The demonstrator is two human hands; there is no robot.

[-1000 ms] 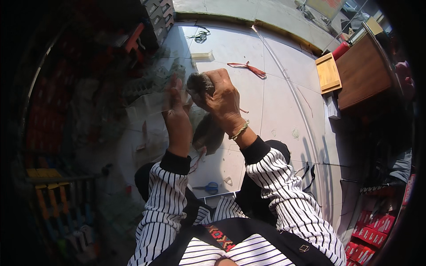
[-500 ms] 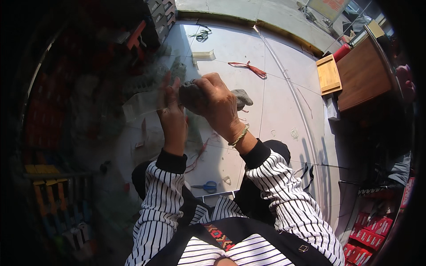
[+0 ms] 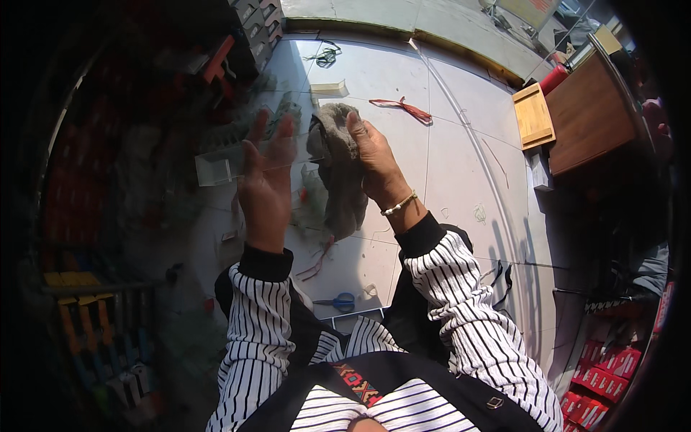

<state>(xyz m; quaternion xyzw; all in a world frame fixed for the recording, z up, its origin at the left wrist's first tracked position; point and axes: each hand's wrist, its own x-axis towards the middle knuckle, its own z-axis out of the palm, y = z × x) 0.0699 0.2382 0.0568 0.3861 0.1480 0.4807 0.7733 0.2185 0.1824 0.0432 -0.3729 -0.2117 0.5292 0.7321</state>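
Note:
My left hand (image 3: 266, 187) grips a long clear plastic box (image 3: 214, 171), thumb and fingers around its middle. One end sticks out to the left; the other reaches right toward the cloth. In my right hand (image 3: 378, 158) is a grey cloth (image 3: 342, 187), pinched near its top with the thumb on it. The cloth hangs down loosely between both hands, over the pale tiled floor, and covers the box's right end. Whether cloth and box touch, I cannot tell.
Blue-handled scissors (image 3: 338, 302) lie on the floor near my knees. Farther off are a red tie (image 3: 403, 109), a dark cord bundle (image 3: 325, 55) and a long pale pole (image 3: 461, 115). Shelves of tools (image 3: 86, 317) stand at left, a wooden stool (image 3: 534, 119) at right.
The cloth was bunched in my right fist against the box; now it hangs spread out. My right hand has turned, fingers upward. My left hand has shifted slightly left with the box.

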